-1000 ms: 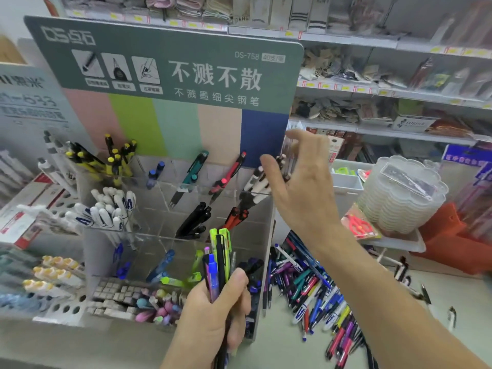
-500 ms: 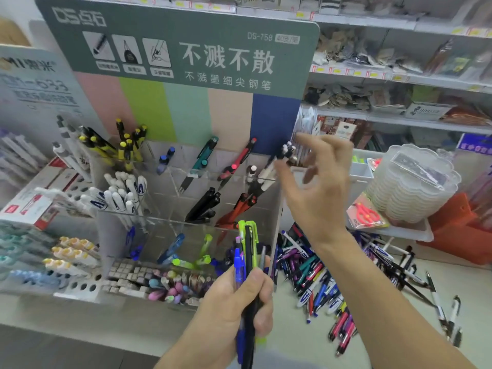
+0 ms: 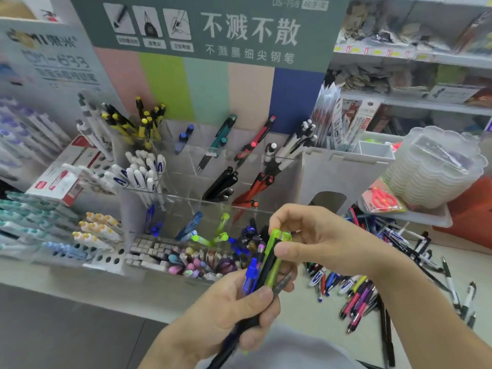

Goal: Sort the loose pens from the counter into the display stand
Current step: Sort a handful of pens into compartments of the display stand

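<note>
Head view: my right hand (image 3: 323,242) has its fingers (image 3: 286,251) pinching the top of a green pen (image 3: 275,258), thumb in front, the others curled behind. My left hand (image 3: 234,310) is clenched round a bundle of pens (image 3: 254,278), blue, black and green, tips up, held low in front of the display stand (image 3: 186,182). Loose pens (image 3: 354,296) lie heaped on the table (image 3: 298,312) to the right, just beside the stand. Judgement: step in hand is pulling one pen from the bundle. Do it well: loosen the left grip slightly, draw the green pen straight up, don't drag its neighbours. Match it to the front compartment holding green pens (image 3: 213,235). Drop it tip down, clear of the acrylic wall.
</note>
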### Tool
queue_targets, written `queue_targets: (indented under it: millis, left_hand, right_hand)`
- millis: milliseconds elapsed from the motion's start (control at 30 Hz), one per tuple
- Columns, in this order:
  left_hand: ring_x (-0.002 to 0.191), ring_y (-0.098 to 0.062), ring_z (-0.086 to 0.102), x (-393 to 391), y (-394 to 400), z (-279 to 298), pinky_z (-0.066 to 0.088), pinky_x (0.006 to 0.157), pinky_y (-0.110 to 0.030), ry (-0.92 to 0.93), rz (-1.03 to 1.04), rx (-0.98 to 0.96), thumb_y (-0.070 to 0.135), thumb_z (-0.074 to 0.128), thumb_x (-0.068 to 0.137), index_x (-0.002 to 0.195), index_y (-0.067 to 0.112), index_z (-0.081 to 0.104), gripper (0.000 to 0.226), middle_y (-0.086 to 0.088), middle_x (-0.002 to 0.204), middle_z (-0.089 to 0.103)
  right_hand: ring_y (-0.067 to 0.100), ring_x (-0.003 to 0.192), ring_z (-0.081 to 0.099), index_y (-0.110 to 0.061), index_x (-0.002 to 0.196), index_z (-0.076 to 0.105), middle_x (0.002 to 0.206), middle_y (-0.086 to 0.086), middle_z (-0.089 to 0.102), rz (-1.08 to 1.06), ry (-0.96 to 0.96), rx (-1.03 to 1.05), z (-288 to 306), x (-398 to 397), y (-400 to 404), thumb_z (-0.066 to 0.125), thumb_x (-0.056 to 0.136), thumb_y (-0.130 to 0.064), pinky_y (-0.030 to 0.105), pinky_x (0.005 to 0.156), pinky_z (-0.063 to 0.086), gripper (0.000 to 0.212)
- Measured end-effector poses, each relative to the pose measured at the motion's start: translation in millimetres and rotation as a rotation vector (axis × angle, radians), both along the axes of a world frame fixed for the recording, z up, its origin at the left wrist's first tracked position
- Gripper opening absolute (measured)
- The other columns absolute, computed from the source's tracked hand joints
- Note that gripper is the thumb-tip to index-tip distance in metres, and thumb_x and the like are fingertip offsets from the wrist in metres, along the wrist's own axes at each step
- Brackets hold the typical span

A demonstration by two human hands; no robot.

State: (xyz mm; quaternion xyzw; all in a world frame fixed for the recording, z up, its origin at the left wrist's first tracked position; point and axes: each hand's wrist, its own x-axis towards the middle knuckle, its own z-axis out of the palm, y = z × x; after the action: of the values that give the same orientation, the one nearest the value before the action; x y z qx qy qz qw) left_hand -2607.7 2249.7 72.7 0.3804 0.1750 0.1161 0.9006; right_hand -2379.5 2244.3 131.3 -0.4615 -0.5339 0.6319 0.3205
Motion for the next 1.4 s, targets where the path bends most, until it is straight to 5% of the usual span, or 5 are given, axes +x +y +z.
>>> queue_targets:
  millis: [400, 600, 900, 1200, 1400]
  left_hand:
    - [0.049, -0.01, 0.047, -53, 5, -2, 0.035, 0.048, -0.019, -0.044, 0.069, 0.045, 0.036, 0.072, 0.09, 0.12, 0.006, 0.066, 0.043, -0.004, 0.076, 0.052]
    - [0.045, -0.013, 0.038, -70, 8, -2, 0.026, 0.045, -0.024, 0.124, 0.154, 0.065, 0.037, 0.078, 0.083, 0.113, 0.006, 0.07, 0.044, -0.005, 0.073, 0.049]
    - [0.04, -0.011, 0.033, -70, 17, -9, 0.03, 0.039, -0.02, 0.182, 0.539, -0.086, 0.017, 0.062, 0.094, 0.109, -0.001, 0.069, 0.024, -0.005, 0.068, 0.045]
    - [0.038, -0.011, 0.039, -62, 21, -9, 0.032, 0.036, -0.021, 0.175, 0.571, -0.161, 0.021, 0.051, 0.096, 0.115, 0.0, 0.063, 0.031, -0.007, 0.073, 0.049]
    - [0.042, -0.012, 0.04, -55, 18, -12, 0.034, 0.04, -0.021, 0.154, 0.541, -0.178, 0.017, 0.055, 0.096, 0.115, 0.001, 0.067, 0.027, -0.008, 0.073, 0.05]
  right_hand:
    - [0.024, 0.066, 0.071, -0.001, 0.094, 0.065, 0.079, 0.011, 0.072, 0.074, 0.099, 0.065, 4, -40, 27, 0.069, 0.085, -0.001, 0.032, 0.064, 0.06, 0.009]
    - [0.023, 0.063, 0.067, -0.003, 0.095, 0.067, 0.078, 0.013, 0.073, -0.233, 0.042, 0.267, 4, -42, 43, 0.067, 0.087, -0.01, 0.029, 0.061, 0.057, 0.011]
    - [0.009, 0.08, 0.07, -0.008, 0.103, 0.07, 0.091, -0.002, 0.072, -0.459, -0.492, 0.799, -22, -63, 38, 0.072, 0.091, -0.006, 0.023, 0.074, 0.058, 0.012]
    - [0.017, 0.075, 0.064, -0.012, 0.104, 0.07, 0.092, 0.0, 0.067, -0.269, -0.867, 0.795, -72, -95, 48, 0.078, 0.089, -0.023, 0.038, 0.069, 0.058, 0.021]
    - [0.01, 0.079, 0.062, -0.015, 0.111, 0.067, 0.107, -0.002, 0.062, -0.333, -0.86, 0.763, -67, -90, 38, 0.08, 0.085, -0.021, 0.029, 0.075, 0.054, 0.03]
